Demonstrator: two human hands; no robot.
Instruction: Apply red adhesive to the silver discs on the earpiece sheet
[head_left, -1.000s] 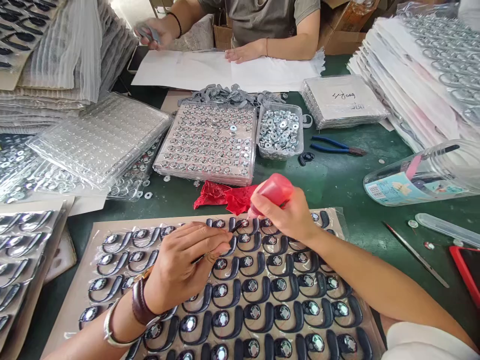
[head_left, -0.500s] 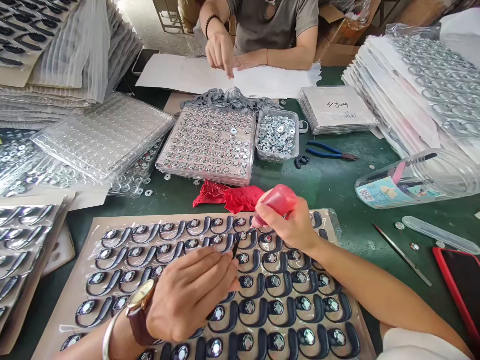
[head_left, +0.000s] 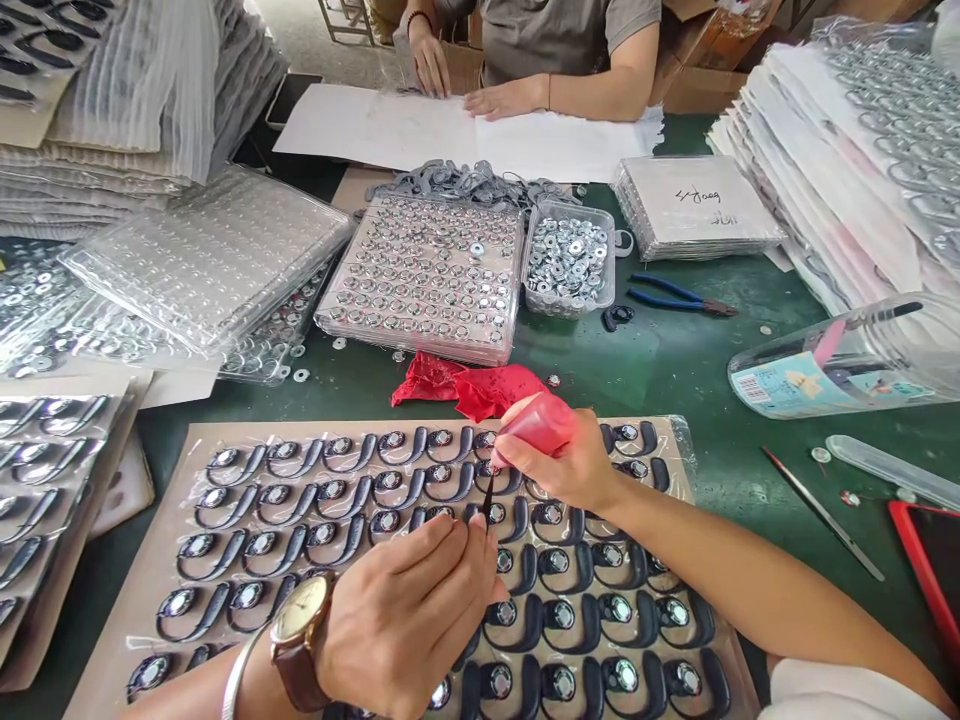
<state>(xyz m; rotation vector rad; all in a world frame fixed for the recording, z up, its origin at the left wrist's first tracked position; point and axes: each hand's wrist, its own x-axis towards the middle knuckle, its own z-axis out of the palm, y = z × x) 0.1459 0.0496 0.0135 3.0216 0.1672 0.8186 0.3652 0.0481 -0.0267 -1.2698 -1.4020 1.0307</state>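
My left hand (head_left: 412,605), with a watch (head_left: 301,610) on its wrist, is closed around dark pointed tweezers (head_left: 488,495), mostly hidden by the fingers. In my right hand (head_left: 581,465) is a pink-red squeeze bottle (head_left: 538,425), tilted with its nozzle down to the left. Bottle nozzle and tweezers tip come close together over one piece in an upper row. Beneath both hands lies a brown card sheet (head_left: 169,540), bearing rows of dark curved pieces (head_left: 559,615) with round shiny discs under clear film. My forearms cover part of the rows.
A red cloth (head_left: 487,388) lies beyond the sheet. Behind it are a tray of round parts (head_left: 427,275), a clear box of metal rings (head_left: 568,258) and blue-handled pliers (head_left: 679,293). A clear jar (head_left: 832,360) lies at right. Across the table sits another person (head_left: 570,45).
My left hand and the tweezers have shifted right and slightly down, and the bottle has tilted and moved slightly down. Opposite, the other person's raised hand has come down onto the white paper.
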